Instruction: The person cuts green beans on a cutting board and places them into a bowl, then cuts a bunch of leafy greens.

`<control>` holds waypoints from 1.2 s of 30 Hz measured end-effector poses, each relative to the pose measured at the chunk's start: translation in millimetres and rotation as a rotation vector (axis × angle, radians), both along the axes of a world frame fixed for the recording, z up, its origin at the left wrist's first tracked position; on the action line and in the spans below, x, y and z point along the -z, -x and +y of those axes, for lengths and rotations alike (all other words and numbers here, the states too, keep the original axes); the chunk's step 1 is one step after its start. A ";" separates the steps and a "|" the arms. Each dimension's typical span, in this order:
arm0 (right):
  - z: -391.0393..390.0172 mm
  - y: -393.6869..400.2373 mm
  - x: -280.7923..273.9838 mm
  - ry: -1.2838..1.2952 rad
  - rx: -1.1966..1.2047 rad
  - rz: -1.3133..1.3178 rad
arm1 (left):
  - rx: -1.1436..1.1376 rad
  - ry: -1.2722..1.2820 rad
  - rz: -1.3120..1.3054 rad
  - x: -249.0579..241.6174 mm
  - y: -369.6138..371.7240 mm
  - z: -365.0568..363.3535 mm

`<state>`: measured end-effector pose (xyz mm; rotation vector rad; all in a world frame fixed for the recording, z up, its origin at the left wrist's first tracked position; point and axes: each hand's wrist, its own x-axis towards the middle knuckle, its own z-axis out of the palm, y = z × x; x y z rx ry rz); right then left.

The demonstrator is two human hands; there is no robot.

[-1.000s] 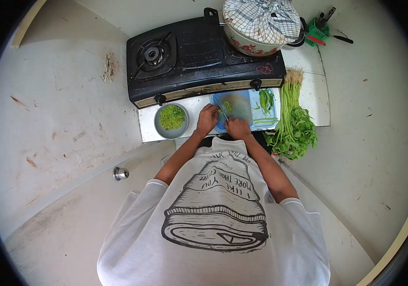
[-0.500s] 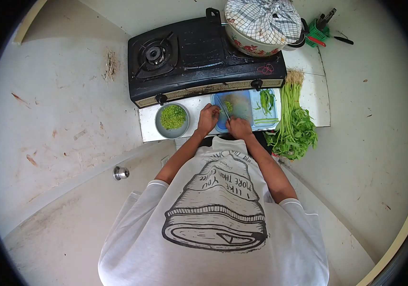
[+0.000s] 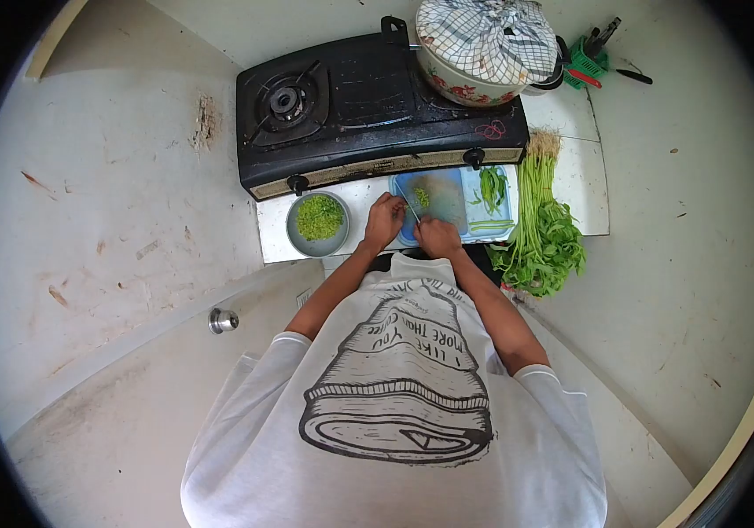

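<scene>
My right hand (image 3: 437, 238) is wrapped round the handle of a knife (image 3: 409, 205), whose thin blade points away from me and to the left. Beside the blade, my left hand (image 3: 384, 221) has its fingers pinched together at the left edge of a blue tray (image 3: 408, 234); whatever they grip is too small to make out. A little heap of chopped greens (image 3: 422, 198) lies on the tray just right of the blade. Several green stems (image 3: 490, 223) and leafy pieces (image 3: 492, 188) occupy the tray's right part. A grey bowl (image 3: 293, 238) of chopped greens (image 3: 319, 217) stands left of my left hand.
A black gas stove (image 3: 368, 132) runs behind the tray. On its right side sits a flowered pot (image 3: 474, 91) covered with a checked cloth (image 3: 482, 40). A large bunch of leafy greens with roots (image 3: 544, 211) lies at the right. Farther back is a green basket (image 3: 584, 63) of utensils.
My right hand and the knife have shifted slightly left, bringing the blade closer to my left fingers. My left hand stays almost in place.
</scene>
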<state>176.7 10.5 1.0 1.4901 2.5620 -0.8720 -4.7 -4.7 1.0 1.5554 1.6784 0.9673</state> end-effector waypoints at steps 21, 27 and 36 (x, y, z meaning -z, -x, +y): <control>-1.5 -5.0 -3.9 -0.020 0.016 -0.039 | -0.011 0.005 -0.021 4.8 2.2 -2.8; -2.0 -3.0 -10.1 0.012 -0.023 -0.066 | -0.015 -0.007 -0.021 3.6 1.6 -2.4; 2.2 5.0 -0.1 -0.014 -0.021 -0.004 | -0.003 -0.010 -0.024 4.7 1.7 -2.5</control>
